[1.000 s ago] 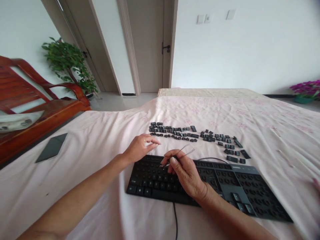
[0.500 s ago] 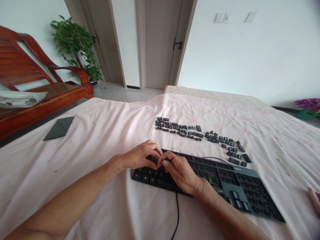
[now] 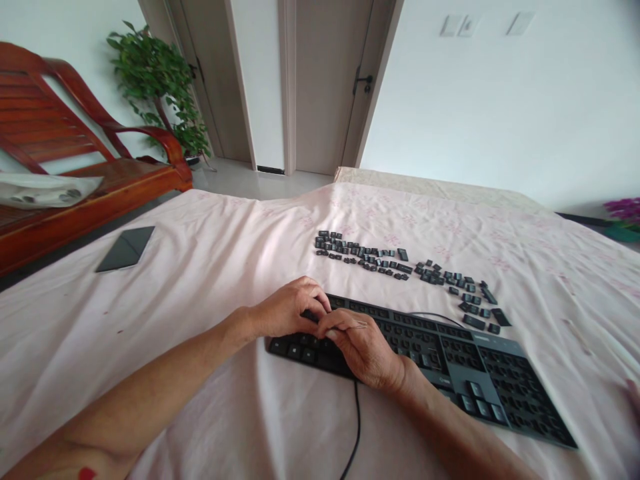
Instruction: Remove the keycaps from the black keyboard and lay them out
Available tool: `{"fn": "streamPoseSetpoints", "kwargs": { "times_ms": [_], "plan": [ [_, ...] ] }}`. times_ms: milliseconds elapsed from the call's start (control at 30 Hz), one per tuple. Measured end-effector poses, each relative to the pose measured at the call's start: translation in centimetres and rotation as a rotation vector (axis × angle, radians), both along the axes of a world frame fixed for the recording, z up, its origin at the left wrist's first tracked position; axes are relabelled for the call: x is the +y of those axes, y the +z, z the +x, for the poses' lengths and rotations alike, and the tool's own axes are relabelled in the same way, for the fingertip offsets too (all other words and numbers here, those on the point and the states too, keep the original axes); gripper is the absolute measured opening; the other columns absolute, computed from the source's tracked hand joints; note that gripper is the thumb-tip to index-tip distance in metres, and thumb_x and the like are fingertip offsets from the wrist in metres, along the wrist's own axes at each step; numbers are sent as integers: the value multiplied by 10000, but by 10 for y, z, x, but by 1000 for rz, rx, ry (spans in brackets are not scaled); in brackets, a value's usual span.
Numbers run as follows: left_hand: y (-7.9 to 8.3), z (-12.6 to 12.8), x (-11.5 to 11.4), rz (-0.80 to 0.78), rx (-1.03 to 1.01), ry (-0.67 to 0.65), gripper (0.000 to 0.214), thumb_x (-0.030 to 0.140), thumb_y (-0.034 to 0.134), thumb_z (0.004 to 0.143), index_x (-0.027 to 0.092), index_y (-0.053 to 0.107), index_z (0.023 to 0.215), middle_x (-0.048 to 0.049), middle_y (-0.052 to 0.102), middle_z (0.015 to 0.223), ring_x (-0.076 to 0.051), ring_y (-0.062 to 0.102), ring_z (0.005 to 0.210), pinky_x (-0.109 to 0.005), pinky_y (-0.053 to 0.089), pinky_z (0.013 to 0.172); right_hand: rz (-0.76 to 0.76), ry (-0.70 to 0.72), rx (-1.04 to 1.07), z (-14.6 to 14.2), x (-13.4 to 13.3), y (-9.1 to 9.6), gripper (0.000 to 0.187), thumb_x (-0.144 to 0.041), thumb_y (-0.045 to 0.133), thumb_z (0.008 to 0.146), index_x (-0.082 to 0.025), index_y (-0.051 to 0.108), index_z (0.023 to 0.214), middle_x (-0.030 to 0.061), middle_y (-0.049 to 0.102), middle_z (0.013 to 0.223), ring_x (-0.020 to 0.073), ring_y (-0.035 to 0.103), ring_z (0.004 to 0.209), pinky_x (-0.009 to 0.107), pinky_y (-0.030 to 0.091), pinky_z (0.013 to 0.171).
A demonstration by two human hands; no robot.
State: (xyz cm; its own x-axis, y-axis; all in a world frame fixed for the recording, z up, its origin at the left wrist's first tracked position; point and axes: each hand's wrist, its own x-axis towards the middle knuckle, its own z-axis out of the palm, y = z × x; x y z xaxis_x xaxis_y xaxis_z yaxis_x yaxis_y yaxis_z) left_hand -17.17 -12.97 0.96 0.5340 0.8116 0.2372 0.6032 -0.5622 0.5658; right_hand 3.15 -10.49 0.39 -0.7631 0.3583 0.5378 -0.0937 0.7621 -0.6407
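A black keyboard [image 3: 456, 387] lies slanted on the cloth, many of its key places bare, with keys still on at the lower left and in the arrow block. My left hand [image 3: 293, 308] is closed over its upper left end, fingers curled round the edge. My right hand [image 3: 363, 347] is pinched just beside it, over the left keys. From its fingers sticks a thin wire keycap puller [image 3: 361, 325]; its working end is hidden. Loose black keycaps [image 3: 373, 257] lie in rows behind the keyboard, and more keycaps [image 3: 470, 297] sit to the right.
A pink floral cloth [image 3: 210, 267] covers the surface. A dark phone [image 3: 126, 249] rests at the left. The keyboard's cable [image 3: 358, 427] runs toward me. A thin pale stick [image 3: 579, 337] lies at the right, and part of another person's hand [image 3: 634, 395] shows at the right edge.
The view has shifted slightly, moving the scene a little rightward. The wire loop above my right hand has tipped lower and now looks flatter. Both hands stay at the keyboard's left end.
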Motion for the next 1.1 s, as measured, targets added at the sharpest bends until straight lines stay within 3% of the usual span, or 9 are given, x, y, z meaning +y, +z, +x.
{"fn": "streamPoseSetpoints", "kwargs": {
  "times_ms": [200,367,533,633,800,933,1100],
  "plan": [
    [4,7,-2,-34,-6,58,114,327,713,773,213,710,778,3,698,943,-168,586,942,-295,391,912,-97,-89,119,4,1,-3,183,-154,416,956,-220,569,880,30,667,851,162,639,808,290,508,750],
    [9,17,0,-85,-49,310,111,298,666,780,200,707,813,-3,708,849,-168,616,840,-277,435,825,-91,-208,147,5,-2,-3,221,-133,438,945,-232,616,1029,34,671,929,171,627,861,305,491,787],
    [14,27,14,-172,-142,398,140,222,607,767,210,708,864,9,699,798,-142,629,731,-232,459,685,-373,-511,415,9,2,-1,194,-214,417,979,-228,610,966,25,651,928,124,580,705,257,471,652],
    [13,26,40,-181,-226,423,193,209,581,767,201,708,912,-1,706,791,-142,638,730,-225,474,684,-541,-662,518,15,13,2,174,-294,433,981,-215,580,932,20,648,892,108,536,618,235,441,564],
    [11,16,115,-119,-302,512,239,230,570,768,187,711,956,-31,733,911,-163,669,846,-229,492,763,-622,-679,467,24,25,1,235,-388,448,965,-199,573,906,20,644,823,107,507,580,221,423,526],
    [6,13,175,-33,-106,687,226,287,572,782,205,716,936,-22,741,888,-162,674,841,-220,484,736,-638,-675,409,23,24,0,301,-429,438,957,-183,594,878,29,635,792,108,491,562,221,414,526],
    [1,18,216,-49,49,694,197,357,632,749,236,743,858,-11,750,872,-175,669,836,-224,457,701,-644,-672,383,24,22,1,335,-446,434,952,-177,611,861,30,627,756,111,486,548,223,410,526]
  ]
}}
